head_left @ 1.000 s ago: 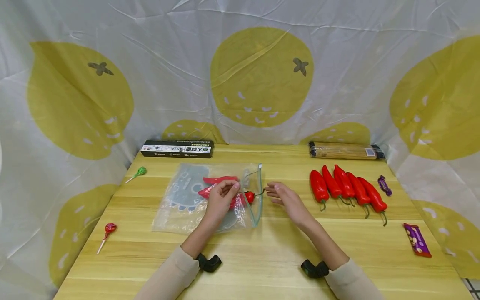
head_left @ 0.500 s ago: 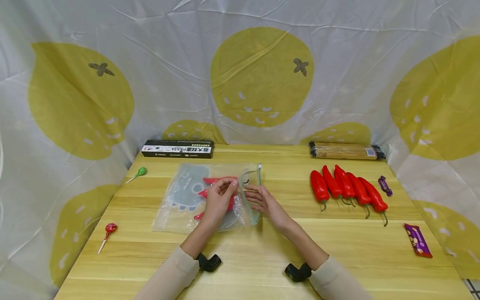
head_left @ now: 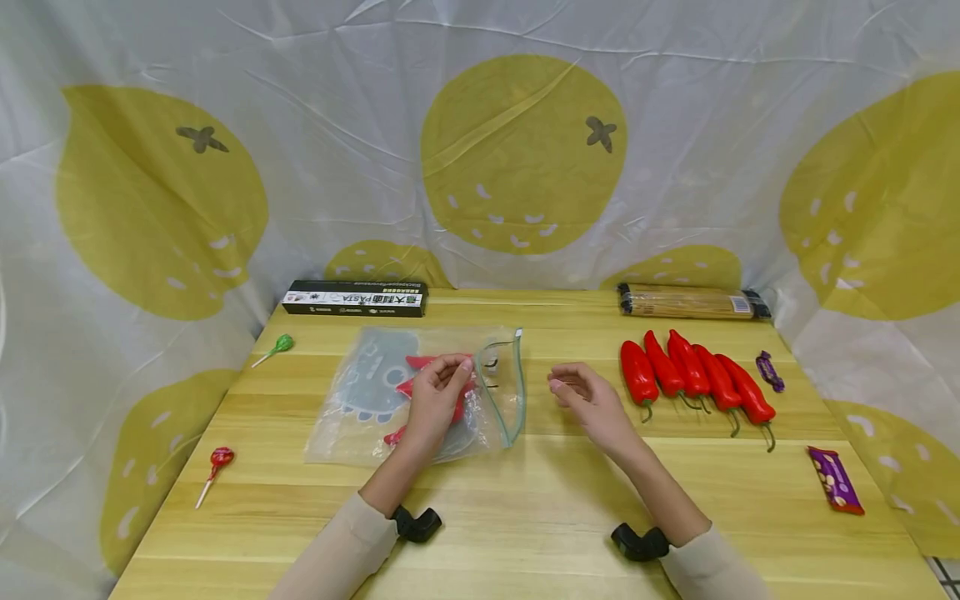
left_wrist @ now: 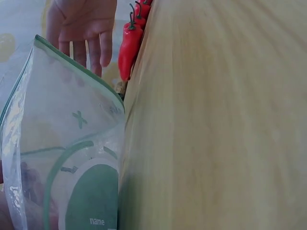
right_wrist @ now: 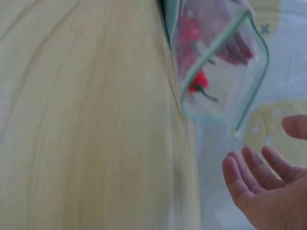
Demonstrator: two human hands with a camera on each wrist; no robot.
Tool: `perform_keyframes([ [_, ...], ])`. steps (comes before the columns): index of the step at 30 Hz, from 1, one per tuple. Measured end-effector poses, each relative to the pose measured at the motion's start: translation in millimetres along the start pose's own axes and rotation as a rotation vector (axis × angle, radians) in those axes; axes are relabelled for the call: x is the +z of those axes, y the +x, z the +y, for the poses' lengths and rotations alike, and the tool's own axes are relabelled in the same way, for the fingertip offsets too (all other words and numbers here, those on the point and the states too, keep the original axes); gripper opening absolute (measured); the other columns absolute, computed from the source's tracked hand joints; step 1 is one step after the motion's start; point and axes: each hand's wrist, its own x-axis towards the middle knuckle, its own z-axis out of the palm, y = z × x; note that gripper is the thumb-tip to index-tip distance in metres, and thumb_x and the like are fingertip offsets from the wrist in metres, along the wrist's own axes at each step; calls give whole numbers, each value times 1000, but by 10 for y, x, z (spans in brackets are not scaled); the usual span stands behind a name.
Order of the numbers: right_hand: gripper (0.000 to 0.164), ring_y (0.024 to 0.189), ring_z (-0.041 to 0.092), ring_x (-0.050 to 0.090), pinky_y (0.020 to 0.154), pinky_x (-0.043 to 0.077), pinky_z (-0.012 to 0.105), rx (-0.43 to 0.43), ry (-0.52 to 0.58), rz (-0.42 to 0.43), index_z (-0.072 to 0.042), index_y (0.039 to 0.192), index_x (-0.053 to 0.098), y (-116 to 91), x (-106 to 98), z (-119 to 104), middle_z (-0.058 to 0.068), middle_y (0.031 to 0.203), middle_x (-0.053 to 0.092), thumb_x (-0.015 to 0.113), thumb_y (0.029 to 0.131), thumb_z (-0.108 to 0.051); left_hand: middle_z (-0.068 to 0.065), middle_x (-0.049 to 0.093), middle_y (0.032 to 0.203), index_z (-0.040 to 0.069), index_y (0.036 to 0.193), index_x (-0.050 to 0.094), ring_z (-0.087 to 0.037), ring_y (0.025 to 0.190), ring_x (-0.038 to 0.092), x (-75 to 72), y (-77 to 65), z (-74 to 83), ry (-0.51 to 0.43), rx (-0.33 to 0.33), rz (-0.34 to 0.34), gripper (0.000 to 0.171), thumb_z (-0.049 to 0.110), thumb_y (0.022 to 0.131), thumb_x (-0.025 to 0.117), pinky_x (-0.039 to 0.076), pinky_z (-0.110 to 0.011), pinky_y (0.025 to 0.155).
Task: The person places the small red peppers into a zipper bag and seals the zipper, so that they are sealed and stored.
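My left hand [head_left: 437,402] pinches the upper edge of a clear zip bag [head_left: 341,442] with a grey dinosaur print, lying flat with its green-lined mouth held apart toward the right. Several red chili peppers [head_left: 459,408] lie inside, partly hidden by that hand. In the right wrist view, green stems and a red pepper [right_wrist: 198,80] show through the bag mouth [right_wrist: 261,84]. My right hand [head_left: 600,412] is just right of the mouth, fingers loosely bent and holding nothing. The left wrist view shows that right hand [left_wrist: 88,24] beyond the raised bag rim [left_wrist: 76,67].
A row of several red peppers [head_left: 684,367] lies at the right. Behind are a black pasta box [head_left: 355,298] and a pack of spaghetti [head_left: 686,302]. Lollipops, one green [head_left: 282,342] and one red [head_left: 221,456], are at left; purple-wrapped sweets [head_left: 835,481] at far right.
My right hand reached into the bag mouth, then drew back out to the right, empty. The pepper that stuck out of the mouth is now further inside. My left hand keeps its hold.
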Motion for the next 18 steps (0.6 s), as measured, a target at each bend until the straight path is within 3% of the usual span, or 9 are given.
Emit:
perform_keyframes([
  [4,41,110,19,61,90,51,21,-16,-217,146,-18,126,57,-119,-325,49,9,125,62,63,93,-43,-5,68,99,8,105,68,-17,91,64,1,3,-8,-3,-11,0,28,31,89,70,54,-20,82],
  [7,43,107,20,62,85,51,16,-18,-331,240,-17,124,59,-186,-527,67,8,122,64,66,91,-43,-6,68,100,9,105,68,-17,92,64,-4,2,-5,-4,-18,0,28,32,90,70,54,-20,83],
  [9,44,106,21,63,85,53,21,-4,-391,296,-15,123,60,-216,-639,88,9,120,65,68,90,-42,-6,68,100,9,105,68,-18,92,64,-7,2,-4,-5,-21,-2,28,32,89,70,55,-21,83],
  [14,50,111,30,59,92,52,46,59,-487,370,-8,125,58,-251,-839,170,14,122,64,71,88,-40,-6,68,100,8,106,68,-18,92,64,-12,10,-25,-12,-24,-9,30,32,89,70,55,-22,84],
  [18,55,109,33,56,90,49,49,110,-551,357,-4,128,56,-245,-920,222,18,121,61,75,85,-33,-5,68,100,7,107,67,-18,92,64,-10,16,-39,-14,-27,-17,30,32,89,70,55,-23,84],
])
